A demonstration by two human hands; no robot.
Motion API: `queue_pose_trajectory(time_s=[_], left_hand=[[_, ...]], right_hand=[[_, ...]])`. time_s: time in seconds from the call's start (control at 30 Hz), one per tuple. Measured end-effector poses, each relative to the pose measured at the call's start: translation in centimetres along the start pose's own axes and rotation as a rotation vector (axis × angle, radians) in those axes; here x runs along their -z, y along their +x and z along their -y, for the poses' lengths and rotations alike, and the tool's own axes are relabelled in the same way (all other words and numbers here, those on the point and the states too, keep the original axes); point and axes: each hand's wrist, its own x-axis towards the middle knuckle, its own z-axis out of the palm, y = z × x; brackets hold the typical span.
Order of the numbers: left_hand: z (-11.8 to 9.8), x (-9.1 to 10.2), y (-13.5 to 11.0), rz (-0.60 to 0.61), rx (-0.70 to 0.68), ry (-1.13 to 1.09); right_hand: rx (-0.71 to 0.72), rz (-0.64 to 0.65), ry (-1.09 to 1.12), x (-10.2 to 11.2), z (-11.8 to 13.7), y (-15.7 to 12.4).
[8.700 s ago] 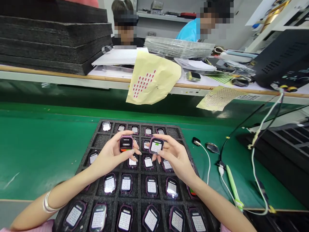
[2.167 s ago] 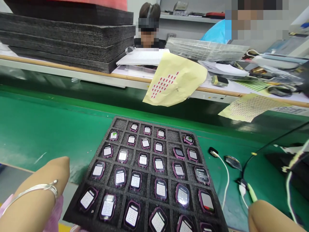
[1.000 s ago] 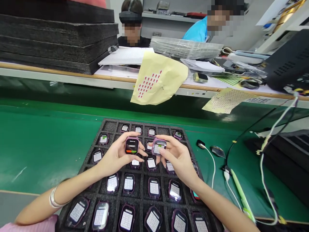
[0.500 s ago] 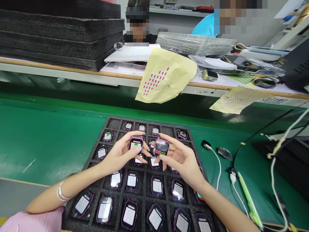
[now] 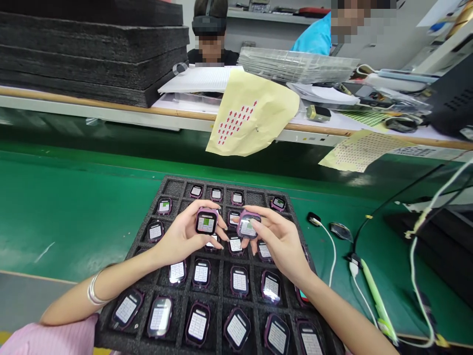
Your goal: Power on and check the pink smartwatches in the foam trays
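Observation:
Above a black foam tray (image 5: pixel 218 305), my left hand (image 5: pixel 186 234) grips a purple smartwatch (image 5: pixel 207 221) by its sides, its lit screen showing a white grid with a green block. Beside it, my right hand (image 5: pixel 279 236) holds a second purple smartwatch (image 5: pixel 247 223), the thumb lying over its pale, lit screen. The two watches are apart. Beneath them, many more purple smartwatches, such as a tilted one (image 5: pixel 237 329), rest in the tray's square compartments, most showing white grids. My hands and forearms hide some compartments.
Stacked black foam trays (image 5: pixel 92 54) stand on the shelf at the back left. A yellow sheet with red arrows (image 5: pixel 254 113) hangs over the shelf edge. At right lie a black charger (image 5: pixel 314 219), white cables and a light green stick (image 5: pixel 375 291). Two people are beyond the shelf.
My left thumb has moved down off its watch's screen. The right watch's screen went from dark with coloured buttons to a pale display, and my right thumb moved up onto it.

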Motion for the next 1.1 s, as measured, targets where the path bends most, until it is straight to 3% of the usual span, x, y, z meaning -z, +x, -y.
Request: queue_pose_trajectory(time_s=[0.1, 0.33, 0.57, 0.8, 0.93, 1.03, 1.1], left_hand=[[0.0, 0.1, 0.0, -0.004, -0.007, 0.006], [0.3, 0.1, 0.2, -0.074, 0.034, 0.041], [0.3, 0.2, -0.2, 0.006, 0.005, -0.044], [0.5, 0.3, 0.2, -0.037, 0.037, 0.006], [0.6, 0.6, 0.0, -0.013, 0.047, 0.003], [1.0, 1.2, -0.2, 0.019, 0.059, 0.032], [1.2, 2.0, 0.0, 0.021, 0.068, 0.077]], right_hand=[[-0.005, 0.001, -0.022, -0.1, -0.2, 0.0], [-0.043, 0.164, 0.095, 0.1, 0.2, -0.4], [-0.053, 0.090, -0.004, -0.4, 0.3, -0.4], [-0.023, 0.155, -0.141, 0.5, 0.5, -0.2], [0.036, 0.064, -0.388, 3.2, -0.2, 2.0], [0.110, -0.045, -0.779, 6.4, -1.5, 4.8], [0.174, -0.034, -1.092, 8.4, -2.4, 6.6]])
